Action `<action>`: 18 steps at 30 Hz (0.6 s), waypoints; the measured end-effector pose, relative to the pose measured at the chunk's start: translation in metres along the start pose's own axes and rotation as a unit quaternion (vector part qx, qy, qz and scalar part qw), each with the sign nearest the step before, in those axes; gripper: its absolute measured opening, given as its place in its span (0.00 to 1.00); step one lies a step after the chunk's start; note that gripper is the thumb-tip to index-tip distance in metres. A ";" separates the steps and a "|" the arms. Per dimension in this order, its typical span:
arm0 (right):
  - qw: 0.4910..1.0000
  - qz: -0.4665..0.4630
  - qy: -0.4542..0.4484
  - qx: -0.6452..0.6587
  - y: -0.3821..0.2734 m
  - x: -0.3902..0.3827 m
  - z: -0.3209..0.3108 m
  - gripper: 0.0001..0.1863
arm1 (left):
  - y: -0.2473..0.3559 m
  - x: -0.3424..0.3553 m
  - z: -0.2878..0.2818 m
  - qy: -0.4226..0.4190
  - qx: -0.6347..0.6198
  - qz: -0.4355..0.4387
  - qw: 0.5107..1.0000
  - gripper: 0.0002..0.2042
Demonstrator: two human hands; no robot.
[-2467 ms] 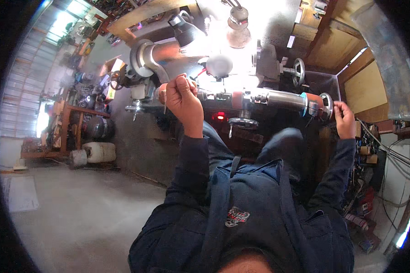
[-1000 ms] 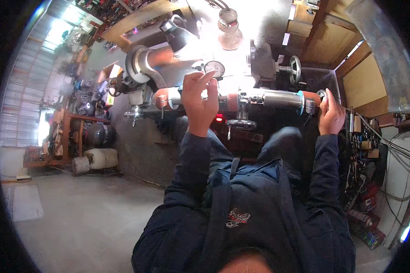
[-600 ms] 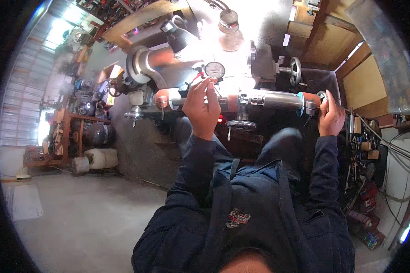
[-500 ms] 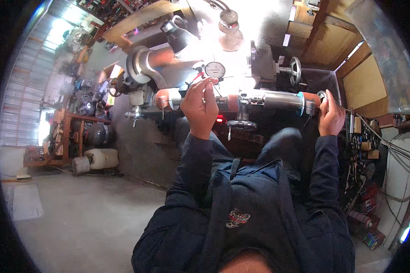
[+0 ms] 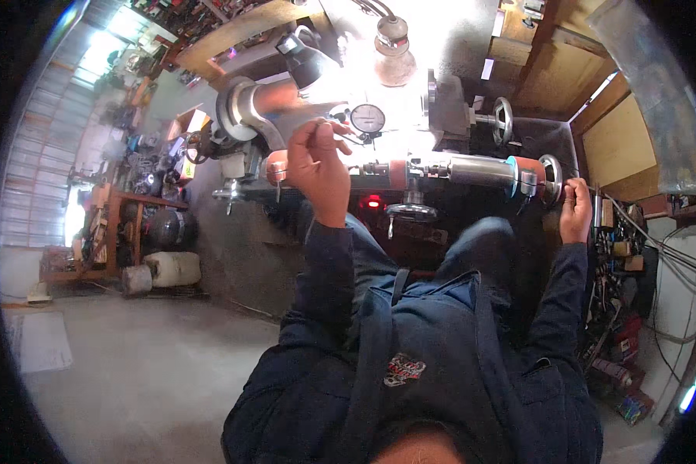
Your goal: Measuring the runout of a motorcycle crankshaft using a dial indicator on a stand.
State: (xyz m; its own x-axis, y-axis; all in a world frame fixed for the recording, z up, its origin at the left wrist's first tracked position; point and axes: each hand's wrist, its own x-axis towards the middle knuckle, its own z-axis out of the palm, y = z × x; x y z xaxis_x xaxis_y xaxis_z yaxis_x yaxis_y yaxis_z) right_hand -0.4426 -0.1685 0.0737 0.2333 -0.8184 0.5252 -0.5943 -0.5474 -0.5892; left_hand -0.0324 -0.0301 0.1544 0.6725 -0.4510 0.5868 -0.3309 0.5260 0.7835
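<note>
A round white-faced dial gauge [image 5: 368,118] stands over the brightly lit middle of a metal grinding machine. Just left of the gauge, my left hand [image 5: 321,166] is raised with its fingers bent inward; whatever they may pinch is hidden. A horizontal steel cylinder [image 5: 479,172] with an orange end fitting runs along the machine's near side. At its right end is a metal handwheel [image 5: 551,179]. My right hand [image 5: 575,213] is closed at the wheel's outer right side, where its grip seems to be.
Below the cylinder sits another handwheel [image 5: 411,211] with an upright crank grip. A work lamp [image 5: 301,62] leans over the machine. Farther right are a third handwheel [image 5: 503,121] and hanging cables. Shelves crowded with tools [image 5: 619,255] stand beside my right arm.
My left hand has drawn back leftward from the dial gauge. My right hand has moved down and right around the handwheel, baring more of its rim.
</note>
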 end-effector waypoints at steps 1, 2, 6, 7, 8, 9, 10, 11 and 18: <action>1.000 0.003 0.003 0.008 0.004 0.002 0.002 0.07 | 0.002 0.003 -0.001 0.024 0.001 0.001 1.000 0.08; 1.000 -0.008 0.013 0.016 0.008 0.007 0.005 0.07 | 0.003 0.006 -0.001 0.028 -0.012 -0.012 0.999 0.09; 0.999 -0.027 0.019 0.004 0.030 0.030 0.021 0.08 | 0.004 0.010 -0.007 0.011 -0.039 -0.033 0.999 0.09; 1.000 -0.026 0.016 -0.001 0.038 0.036 0.027 0.08 | 0.003 0.010 -0.007 0.017 -0.040 -0.030 0.999 0.08; 0.995 0.035 -0.005 0.092 0.045 0.041 0.034 0.09 | 0.002 0.010 -0.008 0.017 -0.044 -0.028 0.999 0.08; 0.980 0.117 -0.023 0.162 0.053 0.044 0.039 0.09 | 0.001 0.009 -0.008 0.024 -0.040 -0.026 0.999 0.08; 0.998 0.004 -0.046 0.030 0.061 0.042 0.039 0.10 | 0.000 0.008 -0.008 0.022 -0.021 -0.044 0.999 0.08; 0.998 0.022 -0.048 0.038 0.068 0.043 0.043 0.10 | -0.001 0.008 -0.008 0.022 -0.009 -0.066 0.998 0.08; 0.846 0.397 -0.182 0.306 0.066 0.036 0.043 0.12 | -0.013 0.003 -0.002 0.010 -0.045 -0.060 0.997 0.08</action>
State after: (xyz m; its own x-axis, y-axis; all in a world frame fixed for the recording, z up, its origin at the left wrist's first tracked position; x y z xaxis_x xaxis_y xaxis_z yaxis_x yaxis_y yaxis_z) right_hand -0.4396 -0.2418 0.0275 0.2353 -0.9093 -0.3431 -0.1920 0.3026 -0.9336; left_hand -0.0245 -0.0368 0.1459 0.7168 -0.5003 0.4857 -0.1880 0.5322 0.8255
